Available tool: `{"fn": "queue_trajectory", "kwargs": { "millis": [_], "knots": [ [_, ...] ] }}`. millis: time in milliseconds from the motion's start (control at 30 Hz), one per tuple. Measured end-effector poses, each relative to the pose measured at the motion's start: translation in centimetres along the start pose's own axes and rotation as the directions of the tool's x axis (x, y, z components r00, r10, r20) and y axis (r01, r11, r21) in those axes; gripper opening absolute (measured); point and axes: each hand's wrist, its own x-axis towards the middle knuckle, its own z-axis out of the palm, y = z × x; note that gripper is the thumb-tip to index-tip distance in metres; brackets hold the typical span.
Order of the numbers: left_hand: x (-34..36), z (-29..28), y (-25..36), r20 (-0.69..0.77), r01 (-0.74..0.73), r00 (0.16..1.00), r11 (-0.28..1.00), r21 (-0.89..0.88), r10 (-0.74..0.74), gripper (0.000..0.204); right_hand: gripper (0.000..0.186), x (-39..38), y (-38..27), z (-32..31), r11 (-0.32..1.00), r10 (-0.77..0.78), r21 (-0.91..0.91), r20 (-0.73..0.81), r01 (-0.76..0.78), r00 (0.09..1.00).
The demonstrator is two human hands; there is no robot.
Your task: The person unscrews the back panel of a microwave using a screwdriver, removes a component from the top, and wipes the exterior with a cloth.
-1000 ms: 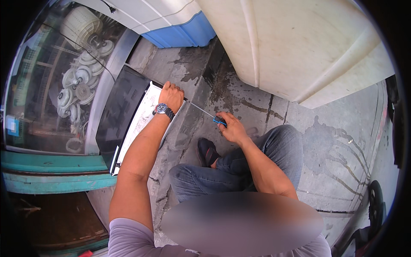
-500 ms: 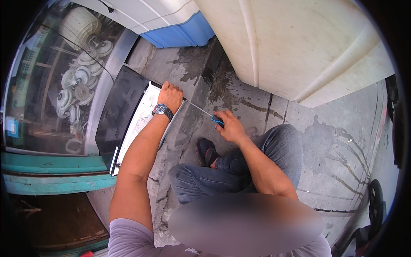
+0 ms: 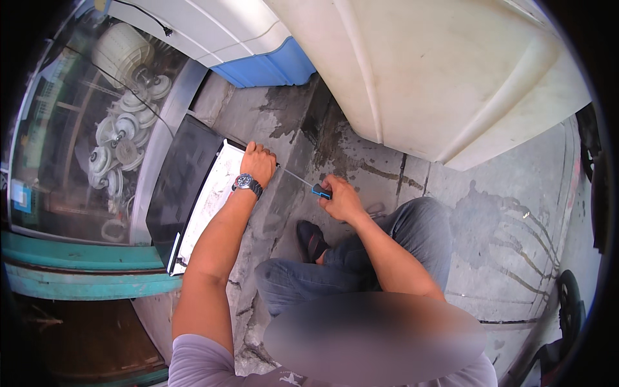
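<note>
My left hand (image 3: 259, 162), with a metal watch (image 3: 244, 181) on its wrist, is closed over the upper right edge of a boxy appliance with a glossy black face (image 3: 184, 174) and a white side (image 3: 209, 193). The appliance leans tilted near the glass case. In my closed right hand (image 3: 342, 200) is a screwdriver with a black and blue handle (image 3: 321, 191). Its thin shaft points up and left, reaching beside my left fingers at the appliance's corner. Whether the tip sits in a screw is too small to tell.
A glass case (image 3: 77, 142) with several white round plastic parts (image 3: 122, 132) stands at left, above a teal ledge (image 3: 84, 284). Large cream panels (image 3: 438, 71) and a blue-based cabinet (image 3: 267, 64) rise at the far side. A concrete step edge (image 3: 284, 200) runs beside my shoe (image 3: 311, 240).
My right hand and the screwdriver have come slightly closer to my left hand. The whole view has shifted a little; my left hand keeps its hold on the appliance.
</note>
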Motion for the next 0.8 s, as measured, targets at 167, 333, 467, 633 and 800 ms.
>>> {"fn": "queue_trajectory", "kwargs": {
  "millis": [167, 333, 467, 633, 800],
  "knots": [
    [0.5, 0.2, 0.3, 0.003, 0.010, 1.000, 1.000, -0.003, -0.010, 0.024, 0.027, 1.0, 1.0, -0.7, 0.554, 0.389, 0.525, 0.524, -0.647, 0.758],
    [-0.2, 0.4, 0.9, -0.034, 0.016, 0.999, 0.998, -0.057, -0.018, 0.018, 0.035, 0.8, 0.5, -0.8, 0.709, 0.343, 0.446, 0.459, -0.546, 0.820],
    [-1.9, 0.2, 6.3, -0.206, 0.188, 0.899, 0.764, -0.617, -0.387, 0.015, 0.037, -0.7, 1.5, -0.1, 0.976, -0.155, -0.163, -0.038, 0.147, 0.987],
    [-2.9, 3.3, 11.4, 0.735, 0.095, 0.645, -0.933, -0.348, -0.208, 0.031, 0.037, 0.8, 2.6, -0.3, 0.303, 0.384, 0.547, 0.679, -0.780, 0.625],
    [-0.8, 6.2, 13.8, 0.792, -0.201, 0.497, -0.935, -0.291, -0.354, 0.034, 0.033, -0.9, -2.0, -1.1, 0.865, 0.336, 0.267, 0.318, -0.424, 0.887]
  ]
}}
